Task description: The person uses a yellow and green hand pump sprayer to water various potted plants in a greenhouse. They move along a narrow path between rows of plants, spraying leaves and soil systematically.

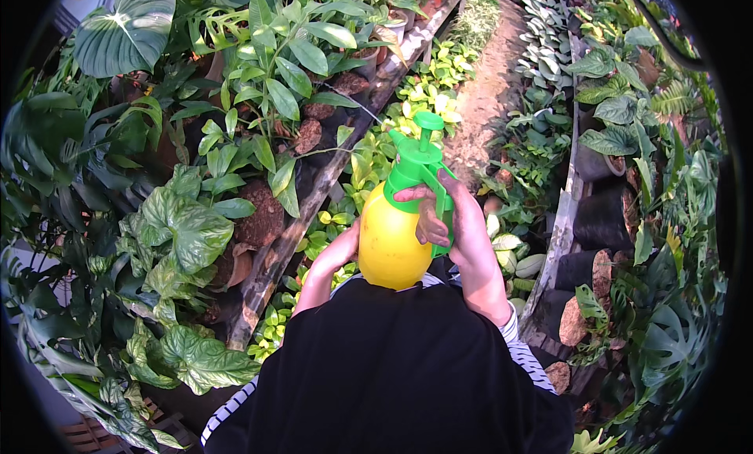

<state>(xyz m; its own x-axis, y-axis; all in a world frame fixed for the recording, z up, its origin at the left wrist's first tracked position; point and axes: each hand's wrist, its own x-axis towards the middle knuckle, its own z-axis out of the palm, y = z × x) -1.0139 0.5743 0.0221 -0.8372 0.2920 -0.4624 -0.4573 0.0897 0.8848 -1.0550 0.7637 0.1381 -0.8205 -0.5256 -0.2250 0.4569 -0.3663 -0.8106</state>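
A pump sprayer with a yellow tank (395, 242) and a green top (419, 159) is held upright in front of my chest. My right hand (462, 218) grips its green handle, with fingers curled around the trigger lever (438, 198). The green plunger knob (429, 121) stands raised on its rod. My left hand (354, 239) is against the left side of the tank, its fingers hidden behind it. The nozzle (397, 137) points to the upper left, toward a leafy potted plant (288, 71). A thin pale streak, seemingly a water jet, runs from near the nozzle toward that plant.
A weathered bench edge (329, 189) runs diagonally at left, in front of crowded potted foliage (176, 230). Low yellow-green plants (432, 83) border a dirt path (485, 83) ahead. Black pots (603, 218) line another ledge (565, 218) at right.
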